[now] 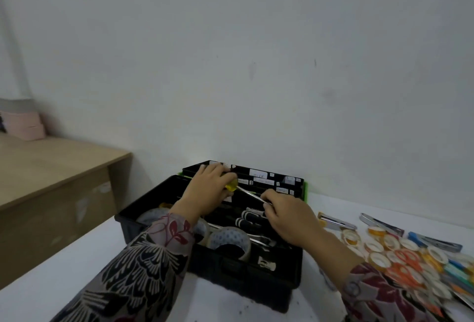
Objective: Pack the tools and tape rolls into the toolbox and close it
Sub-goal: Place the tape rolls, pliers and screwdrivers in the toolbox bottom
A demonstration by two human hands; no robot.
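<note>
A black toolbox (279, 280) stands open on the white table, its lid (272, 176) leaning back toward the wall. Both hands hold one screwdriver (246, 191) over the box. My left hand (207, 191) grips its yellow handle. My right hand (287, 215) pinches the metal shaft's tip. Inside the box lie clear tape rolls (228, 239) at the front left and dark-handled tools (250, 216) in the middle. To the right of the box, several small orange, white and blue tape rolls (400, 257) are heaped on the table.
Metal staplers (336, 221) and a blue-handled tool (433, 241) lie on the table right of the box, behind the tape heap. A wooden desk (56, 165) with pink boxes (25, 126) stands to the left. A white wall rises close behind the toolbox.
</note>
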